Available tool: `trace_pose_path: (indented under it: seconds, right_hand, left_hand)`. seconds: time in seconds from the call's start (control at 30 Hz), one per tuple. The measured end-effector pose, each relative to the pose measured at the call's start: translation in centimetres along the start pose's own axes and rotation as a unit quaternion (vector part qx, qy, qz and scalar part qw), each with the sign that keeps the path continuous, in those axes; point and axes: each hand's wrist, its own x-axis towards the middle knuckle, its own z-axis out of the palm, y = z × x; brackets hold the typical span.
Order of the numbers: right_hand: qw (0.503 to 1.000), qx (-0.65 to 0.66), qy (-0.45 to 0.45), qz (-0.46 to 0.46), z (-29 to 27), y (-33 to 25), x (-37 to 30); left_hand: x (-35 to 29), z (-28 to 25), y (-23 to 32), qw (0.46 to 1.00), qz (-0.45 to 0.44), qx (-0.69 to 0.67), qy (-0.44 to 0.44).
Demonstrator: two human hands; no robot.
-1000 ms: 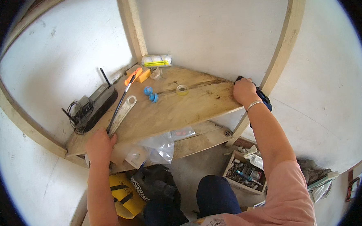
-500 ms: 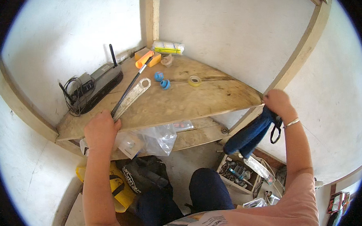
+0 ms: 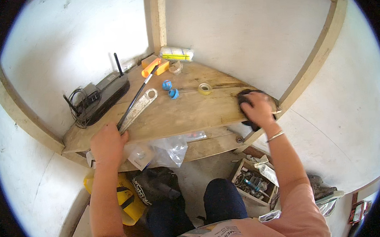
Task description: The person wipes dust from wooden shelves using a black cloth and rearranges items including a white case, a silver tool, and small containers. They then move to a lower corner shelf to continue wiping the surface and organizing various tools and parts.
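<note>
My left hand point(image 3: 108, 142) is closed at the front left edge of the wooden corner shelf point(image 3: 189, 112). From its fingers a thin black rod point(image 3: 131, 103) with a silver band and a flat pale bar with a ring end point(image 3: 141, 104) slant up over the boards. At the shelf's right corner my right hand point(image 3: 258, 108) presses down on a bunched dark cloth point(image 3: 244, 99), its fingers curled over it. Part of the cloth hangs past the front edge. Between the hands lie a tape roll point(image 3: 205, 89) and two small blue pieces, one round point(image 3: 166, 85), one cup-like point(image 3: 173, 93).
A black router point(image 3: 105, 97) with antennas and coiled cable stands at the left wall. Orange items point(image 3: 161, 67) and a wrapped roll point(image 3: 176, 53) sit in the back corner. Below are a plastic bag point(image 3: 170, 151), a yellow container point(image 3: 132, 207) and a box of tools point(image 3: 253, 184).
My right hand has moved left from the corner post onto the shelf, bringing the cloth up from where it hung below. My left hand stays nearly in place with the rod and bar.
</note>
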Motion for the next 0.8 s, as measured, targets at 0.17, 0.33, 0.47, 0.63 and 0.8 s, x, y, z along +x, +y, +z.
trace_pose_path:
  seconds: [0.17, 0.33, 0.47, 0.63, 0.8]
  right_hand:
    - [0.976, 0.082, 0.037, -0.198, 1.8, -8.3, -1.9]
    - [0.995, -0.027, -0.035, -0.091, -0.6, -1.8, -0.5]
    - [0.988, -0.144, -0.023, 0.055, -2.6, 1.6, 0.1]
    - [0.995, -0.03, 0.042, -0.088, 0.5, -6.6, -2.0]
    - [0.979, 0.036, -0.06, -0.194, 3.6, -17.0, -0.5]
  left_hand:
    - [0.1, -0.2, 0.0, 0.998, -0.03, 0.035, -0.031]
    - [-0.1, -0.8, 0.0, 0.999, -0.01, 0.039, -0.012]
    - [0.1, -0.8, 0.5, 1.0, -0.005, 0.009, -0.019]
    - [0.0, 0.5, -0.5, 1.0, 0.003, 0.008, -0.004]
    - [0.2, 0.2, -0.1, 1.0, 0.0, 0.01, -0.012]
